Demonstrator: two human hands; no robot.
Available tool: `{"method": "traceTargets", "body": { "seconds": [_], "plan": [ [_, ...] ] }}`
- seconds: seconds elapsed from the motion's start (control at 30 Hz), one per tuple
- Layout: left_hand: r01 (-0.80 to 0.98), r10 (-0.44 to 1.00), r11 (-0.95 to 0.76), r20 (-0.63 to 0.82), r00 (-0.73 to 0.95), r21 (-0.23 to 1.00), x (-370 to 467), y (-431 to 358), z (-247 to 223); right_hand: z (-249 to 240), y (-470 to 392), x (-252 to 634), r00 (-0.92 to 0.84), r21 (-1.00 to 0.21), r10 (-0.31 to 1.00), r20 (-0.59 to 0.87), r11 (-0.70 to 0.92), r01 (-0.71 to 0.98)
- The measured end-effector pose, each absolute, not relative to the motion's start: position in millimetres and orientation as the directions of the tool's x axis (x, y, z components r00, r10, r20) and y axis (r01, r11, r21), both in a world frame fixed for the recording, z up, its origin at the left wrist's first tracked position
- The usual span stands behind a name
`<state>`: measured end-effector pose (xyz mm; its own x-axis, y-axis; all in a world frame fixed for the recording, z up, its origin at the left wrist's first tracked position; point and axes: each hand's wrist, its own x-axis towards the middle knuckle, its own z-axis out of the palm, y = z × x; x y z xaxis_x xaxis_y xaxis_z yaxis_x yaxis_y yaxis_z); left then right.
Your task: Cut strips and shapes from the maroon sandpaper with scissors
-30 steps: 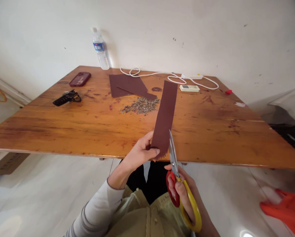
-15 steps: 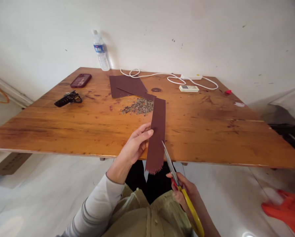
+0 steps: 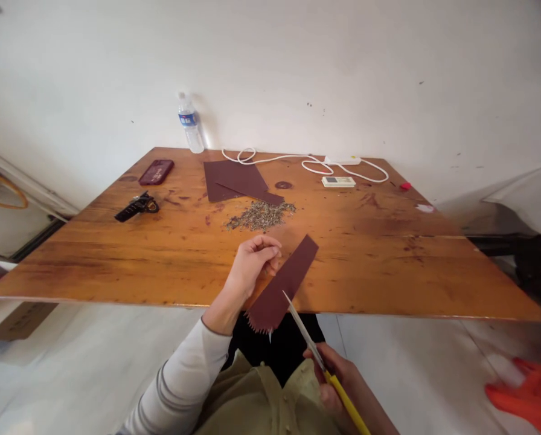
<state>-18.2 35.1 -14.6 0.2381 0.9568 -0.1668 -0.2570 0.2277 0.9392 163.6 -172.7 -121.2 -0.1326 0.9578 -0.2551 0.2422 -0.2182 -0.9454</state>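
A dark brown paper strip (image 3: 288,281) lies slanted near the table's front edge, its lower end cut into a jagged fringe that overhangs the edge. My left hand (image 3: 255,260) is closed beside the strip's left side, thumb against curled fingers; whether they grip the strip is hidden. In my right hand (image 3: 336,377) are scissors (image 3: 304,329) with yellow handles, blades close together and the tip at the strip's right side. A heap of small brown snippets (image 3: 261,215) lies beyond my left hand. Behind it are larger brown sheets (image 3: 234,176) and a narrow piece.
On the wooden table (image 3: 365,266), a phone (image 3: 156,172) and a black hair clip (image 3: 137,206) lie left. A plastic bottle (image 3: 191,127) stands by the wall. A white cable (image 3: 279,158), a power strip (image 3: 343,160) and a small white box (image 3: 338,182) lie at the back.
The strip has turned so its far end points right and its fringe left. My left thumb has come off the strip's face. The scissors stay in my right hand; the view has tilted up.
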Motion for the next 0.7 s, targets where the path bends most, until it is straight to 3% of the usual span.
{"method": "traceTargets", "body": {
  "seconds": [0.3,0.47,0.7],
  "plan": [
    [-0.073,0.936,0.31,-0.29,0.201,0.948,-17,59,-18,-119,-158,156,-0.11,-0.96,0.97,-0.215,-0.189,0.207],
    [0.122,0.83,0.363,-0.38,0.409,0.924,-16,71,-21,-98,-154,159,-0.156,-0.953,0.968,-0.196,-0.15,0.264],
    [0.173,0.719,0.407,-0.431,0.545,0.897,-11,75,-26,-60,-146,164,-0.248,-0.868,0.918,-0.31,-0.167,0.468]
  ]
}}
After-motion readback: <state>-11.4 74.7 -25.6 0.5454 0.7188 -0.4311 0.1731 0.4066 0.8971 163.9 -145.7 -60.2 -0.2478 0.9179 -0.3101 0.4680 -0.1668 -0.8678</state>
